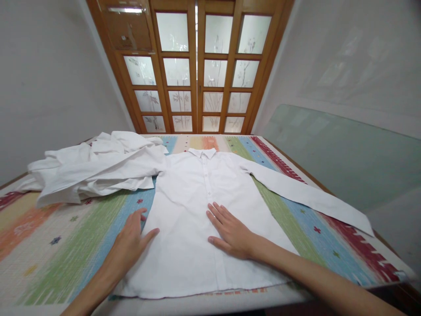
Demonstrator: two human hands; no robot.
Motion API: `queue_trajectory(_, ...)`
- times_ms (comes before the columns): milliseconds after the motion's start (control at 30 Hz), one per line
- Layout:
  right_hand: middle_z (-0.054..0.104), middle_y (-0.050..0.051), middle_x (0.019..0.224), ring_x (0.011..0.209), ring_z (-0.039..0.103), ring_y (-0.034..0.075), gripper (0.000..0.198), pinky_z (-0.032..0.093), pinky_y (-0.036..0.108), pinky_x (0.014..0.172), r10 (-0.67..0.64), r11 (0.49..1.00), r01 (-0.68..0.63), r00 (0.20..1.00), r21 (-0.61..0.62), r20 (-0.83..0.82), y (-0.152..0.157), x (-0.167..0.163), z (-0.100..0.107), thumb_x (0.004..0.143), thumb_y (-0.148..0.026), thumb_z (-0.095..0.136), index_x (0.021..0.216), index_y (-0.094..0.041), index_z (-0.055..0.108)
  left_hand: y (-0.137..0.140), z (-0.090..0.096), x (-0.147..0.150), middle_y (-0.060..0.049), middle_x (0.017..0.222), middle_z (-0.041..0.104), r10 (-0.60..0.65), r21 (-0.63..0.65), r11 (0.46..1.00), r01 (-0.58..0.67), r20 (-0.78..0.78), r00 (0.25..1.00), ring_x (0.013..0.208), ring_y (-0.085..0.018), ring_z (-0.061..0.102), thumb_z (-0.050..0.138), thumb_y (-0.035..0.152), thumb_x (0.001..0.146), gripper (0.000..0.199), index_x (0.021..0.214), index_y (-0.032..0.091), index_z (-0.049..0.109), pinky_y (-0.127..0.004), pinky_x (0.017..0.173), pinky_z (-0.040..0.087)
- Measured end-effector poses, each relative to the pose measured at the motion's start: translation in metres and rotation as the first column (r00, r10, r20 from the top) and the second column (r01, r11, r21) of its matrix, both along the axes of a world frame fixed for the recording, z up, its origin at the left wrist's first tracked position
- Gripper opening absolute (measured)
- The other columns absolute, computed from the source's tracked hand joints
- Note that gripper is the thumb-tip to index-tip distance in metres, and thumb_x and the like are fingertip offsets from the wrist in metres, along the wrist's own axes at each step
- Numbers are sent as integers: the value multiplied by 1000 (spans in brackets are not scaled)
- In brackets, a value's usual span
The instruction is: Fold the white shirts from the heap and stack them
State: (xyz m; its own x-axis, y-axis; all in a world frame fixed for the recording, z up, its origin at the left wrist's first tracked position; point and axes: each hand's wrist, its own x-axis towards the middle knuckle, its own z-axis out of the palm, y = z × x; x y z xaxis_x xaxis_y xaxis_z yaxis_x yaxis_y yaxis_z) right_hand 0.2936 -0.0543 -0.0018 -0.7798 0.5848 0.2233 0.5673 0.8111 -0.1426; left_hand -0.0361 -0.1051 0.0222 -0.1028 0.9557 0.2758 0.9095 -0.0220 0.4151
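Note:
A white button-up shirt (184,245) lies spread front side up, its collar pointing away from me and its hem near the table's front edge. My right hand (230,230) rests flat on the lower middle of the shirt beside the button strip, fingers stretched out. At the shirt's left side edge is my left hand (134,235), thumb over the fabric and fingers apart, holding nothing. The right-hand sleeve stretches out across the cloth. Over on the left, the other sleeve runs up to a heap of white garments (98,164), and its end cannot be made out there.
A striped, multicoloured tablecloth (95,237) covers the table. Wooden doors with glass panes (197,66) stand beyond the far edge. A pale green glass-like panel (332,153) leans along the right wall, and a plain wall (52,79) borders the left.

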Motion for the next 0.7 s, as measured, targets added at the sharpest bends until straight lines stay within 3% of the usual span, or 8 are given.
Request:
queue_trajectory(133, 22, 20, 156, 146, 13, 30, 70, 24, 51, 117, -10, 1000, 10, 1000, 6, -5, -1, -1, -1, 95, -47, 46, 151, -8, 27, -2, 11, -4, 4, 64, 56, -17, -211, 977, 37, 95, 995, 58, -22, 62, 46, 43, 82, 43, 117, 18, 43, -33, 61, 47)
queue_trajectory(300, 24, 20, 156, 146, 15, 31, 70, 24, 51, 117, -30, 1000, 30, 1000, 9, 4, -2, -1, 1, 95, -47, 46, 150, -8, 28, -12, 7, -4, 6, 59, 52, -31, -207, 977, 51, 97, 995, 52, -20, 59, 41, 41, 84, 26, 101, 21, 45, -29, 55, 42)
queue_trajectory(433, 21, 19, 157, 147, 12, 30, 70, 23, 51, 117, -27, 1000, 27, 1000, 1, 4, -3, -1, 2, 95, -47, 46, 151, -10, 27, -12, 2, -5, 4, 58, 53, -26, -217, 976, 26, 2, 1000, 56, -22, 61, 37, 40, 87, 24, 97, 21, 47, -31, 57, 44)
queue_trajectory(567, 20, 20, 157, 147, 10, 31, 71, 23, 53, 117, -16, 1000, 16, 1000, -14, 23, -6, -2, 5, 95, -50, 44, 151, -9, 27, -2, 3, -1, -7, 89, 65, -35, 8, 999, 37, -174, 984, 86, -27, 66, 39, 42, 90, 30, 102, 19, 52, -39, 76, 51)
queue_trajectory(633, 20, 21, 157, 147, 10, 32, 72, 24, 53, 116, 1, 1000, 0, 1000, -21, 29, -9, -2, 7, 95, -51, 43, 151, -8, 27, 9, 2, 6, -11, 104, 65, -105, 133, 981, 138, -228, 968, 102, -28, 62, 41, 45, 91, 35, 108, 18, 55, -44, 89, 50)
queue_trajectory(700, 21, 21, 156, 146, 11, 32, 72, 24, 52, 116, 15, 1000, -14, 999, -26, 34, -11, -1, 9, 95, -50, 44, 150, -7, 28, 22, -1, 17, -12, 115, 64, -210, 175, 949, 261, -267, 941, 113, -28, 58, 40, 46, 93, 40, 117, 17, 54, -46, 98, 46)
